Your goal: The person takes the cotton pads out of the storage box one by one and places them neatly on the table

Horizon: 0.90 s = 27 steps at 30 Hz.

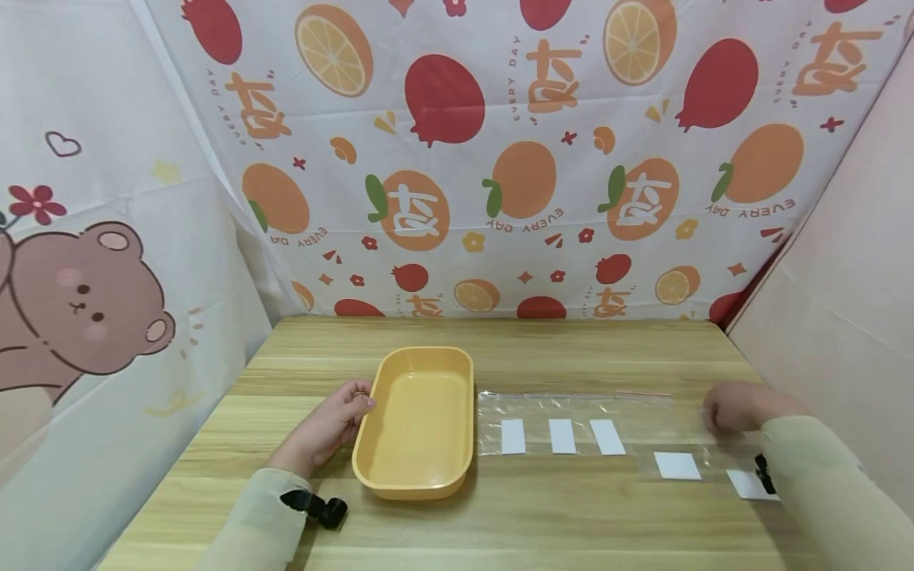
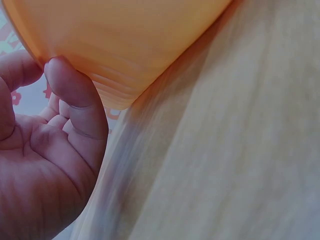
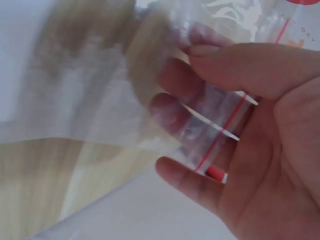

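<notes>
In the head view my left hand (image 1: 330,424) grips the left rim of a yellow plastic tray (image 1: 417,428). The left wrist view shows the thumb and a finger of that hand pinching the tray's edge. On the right, my right hand (image 1: 743,408) pinches a clear zip bag (image 3: 220,125) with a red zip line; in the right wrist view its thumb lies in front of the film and fingers show through behind. Several clear zip bags (image 1: 489,448) with white labels (image 1: 562,436) lie in a row between the tray and the right hand.
Everything lies on a wood-grain table (image 1: 557,523). A fruit-print curtain (image 1: 500,119) hangs along its back edge. A bear-print cloth (image 1: 71,198) closes off the left side, and a plain pale cloth (image 1: 842,293) the right.
</notes>
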{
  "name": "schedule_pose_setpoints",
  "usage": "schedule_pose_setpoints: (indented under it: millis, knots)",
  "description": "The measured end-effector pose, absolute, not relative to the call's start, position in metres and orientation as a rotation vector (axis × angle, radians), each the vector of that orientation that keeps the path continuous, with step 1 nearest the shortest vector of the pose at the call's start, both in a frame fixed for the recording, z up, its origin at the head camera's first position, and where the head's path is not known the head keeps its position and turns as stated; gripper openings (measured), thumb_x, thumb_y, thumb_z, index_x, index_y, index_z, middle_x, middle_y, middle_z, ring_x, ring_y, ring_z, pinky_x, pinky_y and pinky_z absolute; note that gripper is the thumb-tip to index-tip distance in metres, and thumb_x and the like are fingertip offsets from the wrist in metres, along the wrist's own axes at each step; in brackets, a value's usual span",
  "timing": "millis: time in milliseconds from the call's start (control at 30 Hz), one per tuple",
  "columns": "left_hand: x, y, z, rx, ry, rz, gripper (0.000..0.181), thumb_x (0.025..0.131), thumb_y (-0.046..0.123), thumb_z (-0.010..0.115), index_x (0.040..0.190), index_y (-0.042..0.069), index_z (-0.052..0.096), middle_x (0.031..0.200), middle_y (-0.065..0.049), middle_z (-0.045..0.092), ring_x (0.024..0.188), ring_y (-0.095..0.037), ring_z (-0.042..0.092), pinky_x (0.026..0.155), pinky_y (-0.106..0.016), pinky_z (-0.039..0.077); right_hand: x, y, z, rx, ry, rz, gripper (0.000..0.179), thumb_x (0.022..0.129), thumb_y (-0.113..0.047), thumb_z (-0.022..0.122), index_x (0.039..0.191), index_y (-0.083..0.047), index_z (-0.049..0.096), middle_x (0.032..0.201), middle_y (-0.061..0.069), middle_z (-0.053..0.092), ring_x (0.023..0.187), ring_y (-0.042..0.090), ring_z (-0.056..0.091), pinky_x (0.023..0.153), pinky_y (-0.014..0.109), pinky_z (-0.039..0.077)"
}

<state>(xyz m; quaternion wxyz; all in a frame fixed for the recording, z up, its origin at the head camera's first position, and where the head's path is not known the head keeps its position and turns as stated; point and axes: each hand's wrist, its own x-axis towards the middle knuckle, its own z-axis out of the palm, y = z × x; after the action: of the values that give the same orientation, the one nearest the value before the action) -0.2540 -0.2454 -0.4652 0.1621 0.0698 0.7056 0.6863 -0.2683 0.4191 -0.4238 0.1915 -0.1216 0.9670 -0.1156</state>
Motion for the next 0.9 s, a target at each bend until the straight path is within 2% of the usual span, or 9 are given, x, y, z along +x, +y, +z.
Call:
schedule_pose_setpoints:
  millis: [167,433,633,900]
  knots:
    - [-0.253,-0.245,-0.463,0.208,2.013,1.956,0.035,0.104,0.012,0.052,0.129,-0.006,0.036,0.096,-0.005,0.061,0.082,-0.011,0.063,0.071,-0.029,0.057,-0.271,0.417,-0.430,-0.220,2.768,-0.330,0.023,0.083,0.005,0.052,0.070,-0.014,0.056,0.068,0.001,0.049,0.066,0.019,0.047,0.060,0.034,0.038]
    - [-0.251,-0.246,-0.462,0.226,2.017,1.950,0.034,0.104,0.012,0.052,0.128,-0.006,0.036,0.097,-0.005,0.061,0.082,-0.012,0.063,0.071,-0.029,0.057,-0.273,0.412,-0.433,-0.285,2.890,-0.187,0.015,0.096,-0.009,0.061,0.082,-0.014,0.060,0.075,0.001,0.053,0.070,0.020,0.050,0.065,0.040,0.044]
    - [-0.250,-0.246,-0.464,0.205,2.029,1.944,0.031,0.103,0.012,0.052,0.125,-0.005,0.038,0.098,-0.007,0.062,0.084,-0.014,0.064,0.072,-0.030,0.058,-0.277,0.412,-0.438,-0.325,2.938,-0.164,0.008,0.092,-0.008,0.063,0.086,-0.013,0.063,0.079,0.000,0.057,0.071,0.020,0.051,0.066,0.042,0.046]
    - [-0.254,-0.245,-0.465,0.192,2.033,1.945,0.029,0.104,0.012,0.052,0.125,-0.003,0.039,0.101,-0.008,0.062,0.086,-0.015,0.065,0.073,-0.031,0.058,-0.284,0.412,-0.444,-0.356,2.974,-0.163,0.008,0.092,-0.008,0.063,0.086,-0.013,0.064,0.080,0.000,0.058,0.071,0.020,0.051,0.067,0.044,0.047]
